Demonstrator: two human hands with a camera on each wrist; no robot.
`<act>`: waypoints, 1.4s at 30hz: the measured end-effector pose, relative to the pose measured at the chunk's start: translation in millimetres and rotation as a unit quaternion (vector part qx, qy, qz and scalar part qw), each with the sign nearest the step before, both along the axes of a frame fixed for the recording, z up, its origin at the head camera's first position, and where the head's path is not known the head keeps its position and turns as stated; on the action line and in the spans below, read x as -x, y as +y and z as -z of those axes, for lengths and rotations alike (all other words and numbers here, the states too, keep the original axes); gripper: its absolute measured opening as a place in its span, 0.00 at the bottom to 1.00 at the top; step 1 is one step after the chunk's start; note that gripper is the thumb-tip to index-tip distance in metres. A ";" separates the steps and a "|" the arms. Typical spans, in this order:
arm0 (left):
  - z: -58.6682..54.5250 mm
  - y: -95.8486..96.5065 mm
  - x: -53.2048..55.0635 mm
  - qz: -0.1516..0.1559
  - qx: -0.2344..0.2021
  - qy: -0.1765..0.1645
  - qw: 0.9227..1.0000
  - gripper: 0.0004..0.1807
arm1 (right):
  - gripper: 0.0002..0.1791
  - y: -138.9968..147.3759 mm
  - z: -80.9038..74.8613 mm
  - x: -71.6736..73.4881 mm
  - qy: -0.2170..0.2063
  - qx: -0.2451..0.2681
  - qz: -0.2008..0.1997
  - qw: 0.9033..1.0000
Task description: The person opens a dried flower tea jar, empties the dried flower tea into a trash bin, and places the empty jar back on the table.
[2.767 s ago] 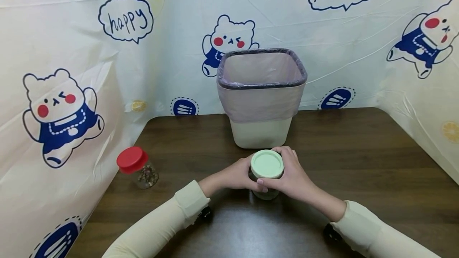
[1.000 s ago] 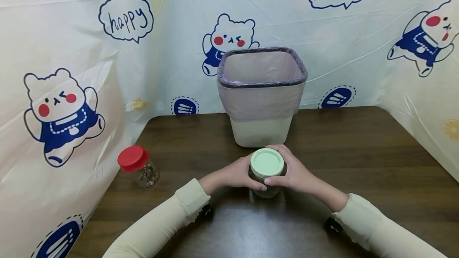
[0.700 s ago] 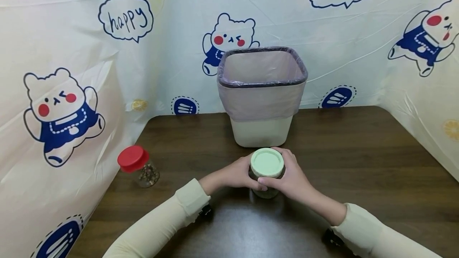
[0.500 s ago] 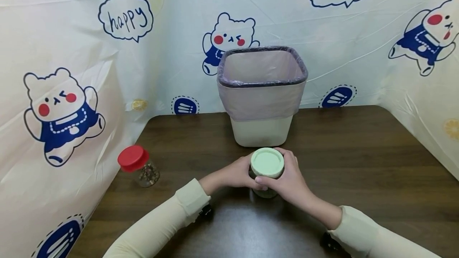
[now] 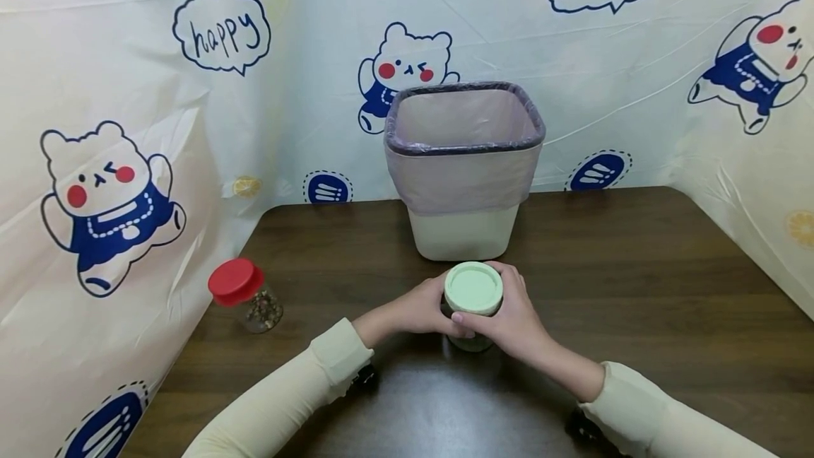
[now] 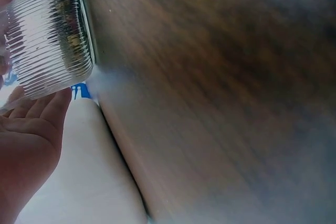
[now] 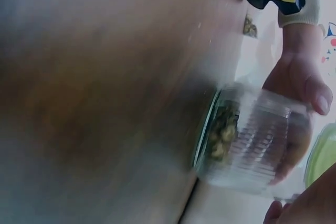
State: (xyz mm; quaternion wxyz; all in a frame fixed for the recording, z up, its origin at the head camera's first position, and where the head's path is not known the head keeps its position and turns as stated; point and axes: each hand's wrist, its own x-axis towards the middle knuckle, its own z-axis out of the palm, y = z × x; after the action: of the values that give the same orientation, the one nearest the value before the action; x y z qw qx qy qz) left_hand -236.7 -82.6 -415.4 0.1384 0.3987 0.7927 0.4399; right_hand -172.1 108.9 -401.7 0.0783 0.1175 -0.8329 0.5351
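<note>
A clear ribbed glass jar [image 5: 472, 343] with a pale green lid [image 5: 473, 288] stands upright in front of the bin. My left hand [image 5: 420, 309] grips the jar's body, thumb across its near side. From the other side my right hand [image 5: 518, 320] holds the lid's edge, its thumb lying along the near rim. In the right wrist view the lid [image 7: 321, 156] sits right by that hand [image 7: 315, 203]. Small brownish pieces [image 7: 223, 135] fill the jar's bottom part. The left wrist view shows the ribbed wall [image 6: 39, 45] beside the left fingers.
A lined waste bin [image 5: 461, 235] rises just beyond the hands. On the table's left side stands another jar [image 5: 262, 311] with a red lid [image 5: 235, 281] and brown bits inside. A printed cloth [image 5: 324, 83] hangs behind the dark wooden table [image 5: 636, 288].
My right thumb has slid leftward along the lid's near rim, and the right forearm has shifted slightly. My left hand keeps its hold and the jar stays in place.
</note>
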 end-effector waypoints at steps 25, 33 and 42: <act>-1.5 -0.8 -1.0 0.002 -0.008 -0.018 1.000 0.47 | 0.42 26.7 -4.7 28.0 0.004 0.008 -0.186 0.983; -0.6 -1.4 1.3 -0.002 0.007 -0.020 1.000 0.46 | 0.43 33.2 -3.3 40.2 0.011 0.030 -0.262 0.965; -2.4 -1.6 0.3 0.004 0.007 -0.019 1.000 0.44 | 0.43 41.3 -6.6 54.5 -0.027 0.033 -0.343 0.939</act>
State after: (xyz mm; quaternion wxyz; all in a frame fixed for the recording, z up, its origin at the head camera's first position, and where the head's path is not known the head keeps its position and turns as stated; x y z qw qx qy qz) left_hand -237.0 -84.2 -413.1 0.1583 0.3918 0.7916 0.4413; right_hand -226.6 150.1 -395.0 -0.1283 0.3786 -0.7259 0.5597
